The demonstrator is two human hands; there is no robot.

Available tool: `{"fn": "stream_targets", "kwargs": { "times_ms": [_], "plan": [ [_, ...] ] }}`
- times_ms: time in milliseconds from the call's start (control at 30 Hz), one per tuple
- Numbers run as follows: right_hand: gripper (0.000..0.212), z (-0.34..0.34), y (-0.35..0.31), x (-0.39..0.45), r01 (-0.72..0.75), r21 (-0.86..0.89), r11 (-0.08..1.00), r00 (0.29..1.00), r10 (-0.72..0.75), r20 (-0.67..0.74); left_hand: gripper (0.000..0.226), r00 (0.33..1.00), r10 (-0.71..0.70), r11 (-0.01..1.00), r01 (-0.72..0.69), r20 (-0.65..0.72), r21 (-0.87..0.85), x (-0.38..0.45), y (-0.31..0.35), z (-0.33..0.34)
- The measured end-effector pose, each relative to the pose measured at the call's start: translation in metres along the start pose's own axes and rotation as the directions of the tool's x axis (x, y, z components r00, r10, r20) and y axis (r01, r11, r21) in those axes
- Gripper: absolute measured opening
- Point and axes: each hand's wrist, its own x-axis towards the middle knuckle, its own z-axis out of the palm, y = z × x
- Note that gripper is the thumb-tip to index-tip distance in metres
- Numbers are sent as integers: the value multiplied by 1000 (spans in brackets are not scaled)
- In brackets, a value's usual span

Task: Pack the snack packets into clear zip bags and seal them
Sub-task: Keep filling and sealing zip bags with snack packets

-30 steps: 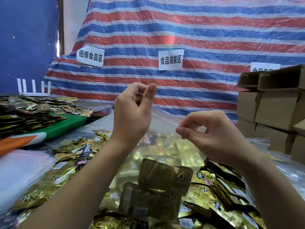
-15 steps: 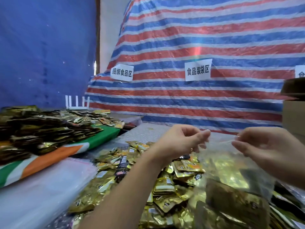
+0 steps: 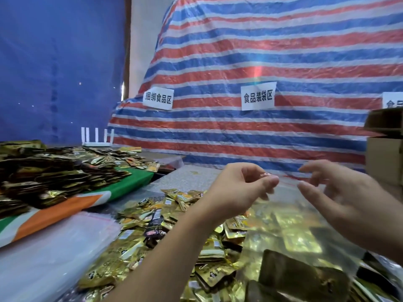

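One clear zip bag (image 3: 290, 216) is held up over the worktop (image 3: 192, 177), with a few gold snack packets (image 3: 303, 277) already seen resting at its bottom. Whether the red zip line (image 3: 287, 181) along its top is fully pressed closed cannot be told. Many loose snack packets (image 3: 152, 216) are left heaped on the worktop, and a stack of empty zip bags (image 3: 54, 247) lies at the left, so most of the packing appears left to do. The bag's top left corner is pinched by the left hand (image 3: 242, 188) between thumb and forefinger. The right hand (image 3: 340, 199) is spread loosely just beside the top right edge, gripping nothing; the bag hangs between and below both.
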Motion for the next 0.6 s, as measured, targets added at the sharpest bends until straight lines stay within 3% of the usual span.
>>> {"fn": "stream_targets", "kwargs": {
  "times_ms": [133,367,600],
  "plan": [
    [29,2,-12,0,15,20,1000,997,-16,76,12,998,65,997,-66,-12,-28,-6,10,11],
    [31,-6,-24,-2,115,120,986,993,-118,13,14,985,166,986,-166,-37,10,-16,27,19],
    [15,-21,-33,-8,161,100,982,986,-156,-52,10,977,193,981,-191,-88,26,-30,45,17]
  ]
}}
